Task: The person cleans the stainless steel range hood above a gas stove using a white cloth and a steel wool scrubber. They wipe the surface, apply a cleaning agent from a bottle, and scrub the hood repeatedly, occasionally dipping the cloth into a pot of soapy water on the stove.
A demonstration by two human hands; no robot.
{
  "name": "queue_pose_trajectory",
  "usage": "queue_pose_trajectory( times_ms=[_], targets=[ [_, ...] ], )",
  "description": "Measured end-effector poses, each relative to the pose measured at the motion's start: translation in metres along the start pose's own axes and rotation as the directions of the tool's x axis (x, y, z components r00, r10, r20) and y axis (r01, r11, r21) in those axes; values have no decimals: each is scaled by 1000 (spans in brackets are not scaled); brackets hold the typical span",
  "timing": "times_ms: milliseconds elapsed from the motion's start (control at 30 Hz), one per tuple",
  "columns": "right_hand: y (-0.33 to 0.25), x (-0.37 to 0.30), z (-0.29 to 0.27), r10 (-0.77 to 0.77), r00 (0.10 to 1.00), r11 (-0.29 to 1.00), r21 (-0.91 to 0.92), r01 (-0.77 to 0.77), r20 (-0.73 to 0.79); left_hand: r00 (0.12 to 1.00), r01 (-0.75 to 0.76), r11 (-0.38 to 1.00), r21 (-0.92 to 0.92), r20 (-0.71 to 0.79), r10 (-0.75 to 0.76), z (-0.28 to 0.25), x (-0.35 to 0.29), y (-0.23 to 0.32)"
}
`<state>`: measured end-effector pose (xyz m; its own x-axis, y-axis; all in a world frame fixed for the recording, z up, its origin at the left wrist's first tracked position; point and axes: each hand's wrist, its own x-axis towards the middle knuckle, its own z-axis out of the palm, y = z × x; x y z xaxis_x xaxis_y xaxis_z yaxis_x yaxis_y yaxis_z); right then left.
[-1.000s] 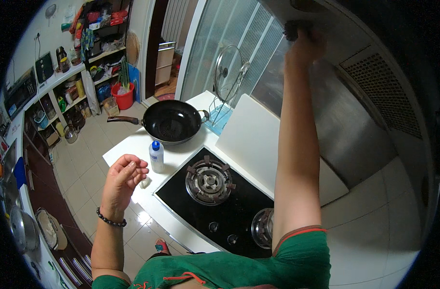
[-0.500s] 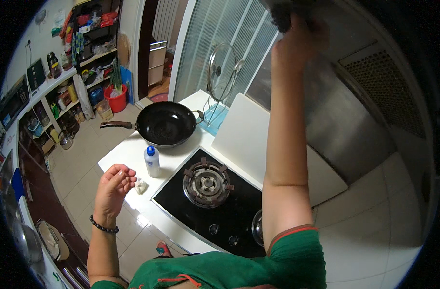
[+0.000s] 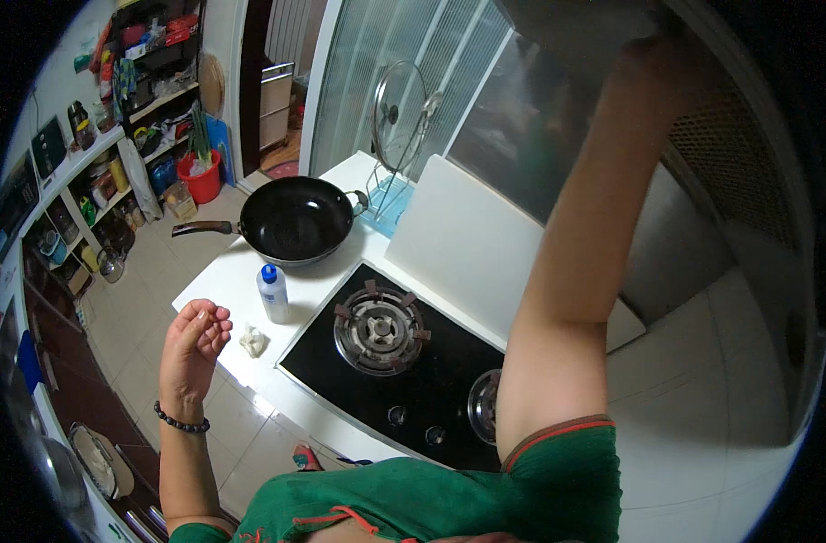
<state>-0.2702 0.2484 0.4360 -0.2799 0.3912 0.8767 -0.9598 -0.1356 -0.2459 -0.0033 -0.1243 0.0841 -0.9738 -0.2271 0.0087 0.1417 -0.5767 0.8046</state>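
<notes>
My right arm reaches high to the upper right, and my right hand [image 3: 650, 72] is in the shadow beside the perforated panel of the range hood [image 3: 743, 172]. Its fingers seem closed around something dark, too dim to name. My left hand [image 3: 195, 337] is raised at the counter's left edge, fingers curled in and nothing visible in them. Close to it, a crumpled white wad [image 3: 253, 341] lies on the white counter [image 3: 223, 294]. A white bottle with a blue cap [image 3: 273, 295] stands just beyond.
A black wok [image 3: 297, 220] sits behind the bottle, handle pointing left. The black gas hob [image 3: 345, 380] has two burners. A white board [image 3: 458, 240] leans behind it. A glass lid [image 3: 398, 116] stands in a wire rack. Shelves and a red bucket [image 3: 201, 179] are at far left.
My right hand has moved right along the hood, deeper into shadow. My left hand stays raised and curled. The whole view has shifted slightly.
</notes>
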Motion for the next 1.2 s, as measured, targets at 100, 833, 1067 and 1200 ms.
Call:
queue_pose_trajectory(
  times_ms=[100,833,1067,1200],
  targets=[
    [41,-22,4,47,999,999,-19,-47,-26,1000,7,1000,-29,-7,-8,1,-1,-1],
    [75,-246,-12,563,807,825,-165,-540,176,972,44,960,277,-236,23,-84,-13,-45],
    [20,-562,-40,886,26,436,-814,-383,463,961,225,296,928,-262,92,-153,9,-165],
    [48,-670,-53,978,-41,148,-811,-567,207,969,161,43,986,-166,183,-157,47,-207]
  ],
)
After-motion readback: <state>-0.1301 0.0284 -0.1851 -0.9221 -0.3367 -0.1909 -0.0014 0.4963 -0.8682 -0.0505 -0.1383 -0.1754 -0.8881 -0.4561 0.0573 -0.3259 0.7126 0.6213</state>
